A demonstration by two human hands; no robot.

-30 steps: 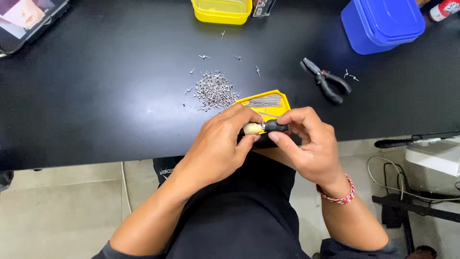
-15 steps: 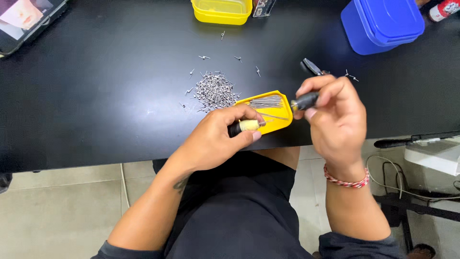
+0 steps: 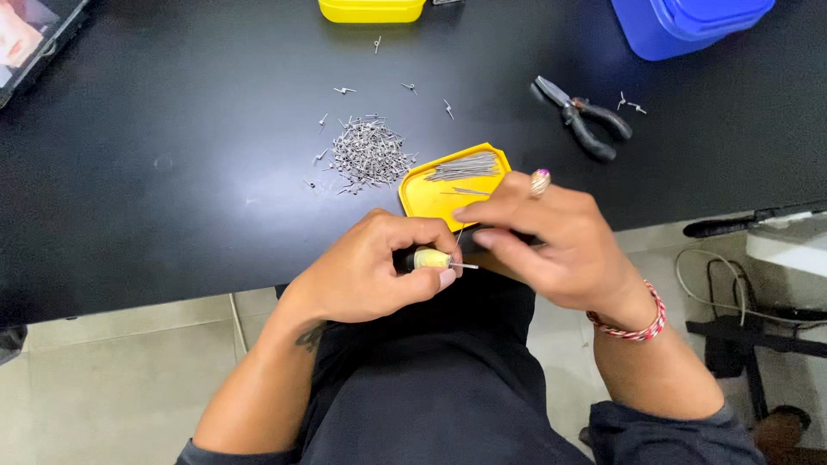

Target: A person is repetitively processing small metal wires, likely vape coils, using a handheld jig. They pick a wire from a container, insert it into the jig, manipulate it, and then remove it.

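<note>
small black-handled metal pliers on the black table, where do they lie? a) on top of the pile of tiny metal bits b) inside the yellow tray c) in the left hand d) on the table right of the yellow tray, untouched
d: the small black-handled metal pliers lie on the black table to the right of the shallow yellow tray, and neither hand touches them.

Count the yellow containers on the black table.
2. A shallow yellow tray holding thin metal pins sits at the table's near edge, just beyond the hands. A yellow box sits at the far edge, cut off by the frame; more may lie out of view.
</note>
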